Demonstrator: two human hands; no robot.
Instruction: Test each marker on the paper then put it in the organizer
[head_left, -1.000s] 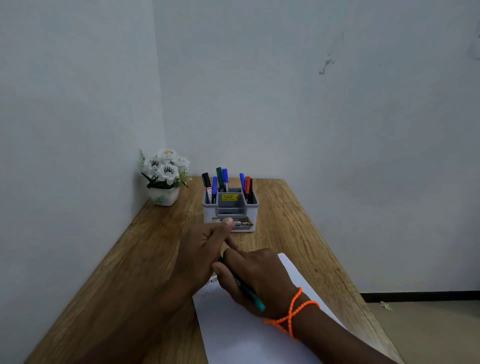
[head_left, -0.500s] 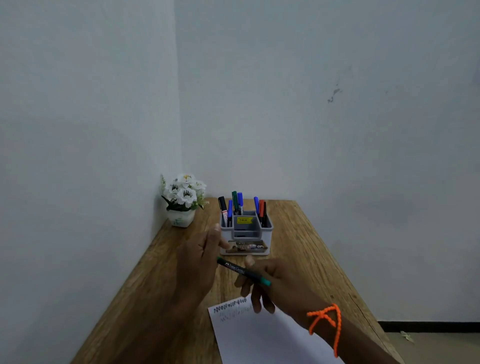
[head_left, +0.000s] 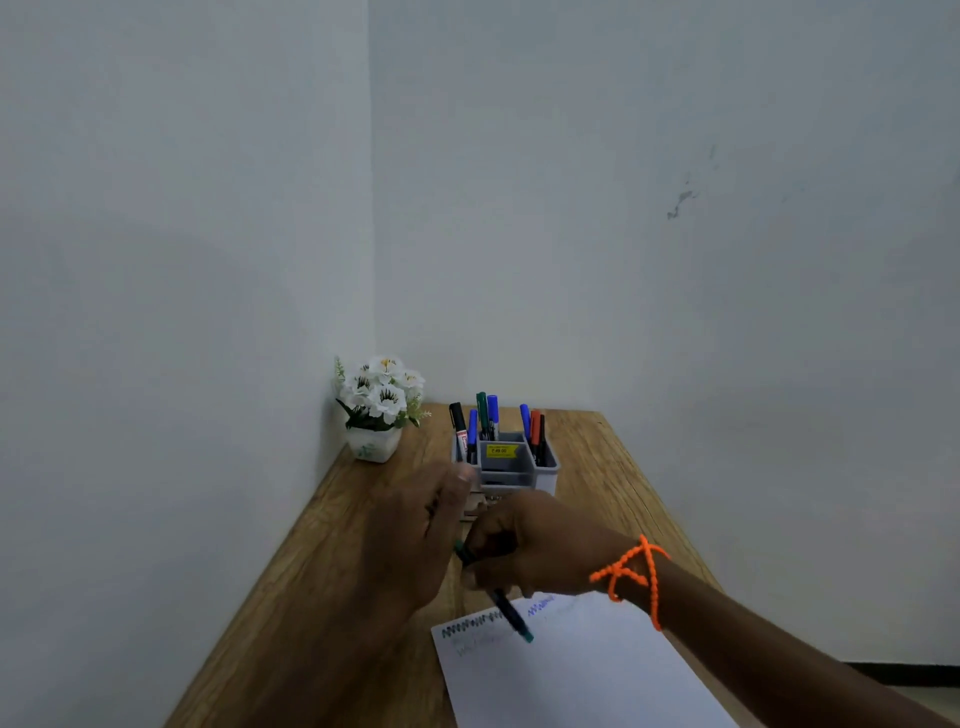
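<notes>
While the right hand grips a teal-tipped marker above the paper, the left hand hovers with fingers loosely straight near the grey organizer.

Organizer behind paper on table, flowerpot at its left.
</notes>
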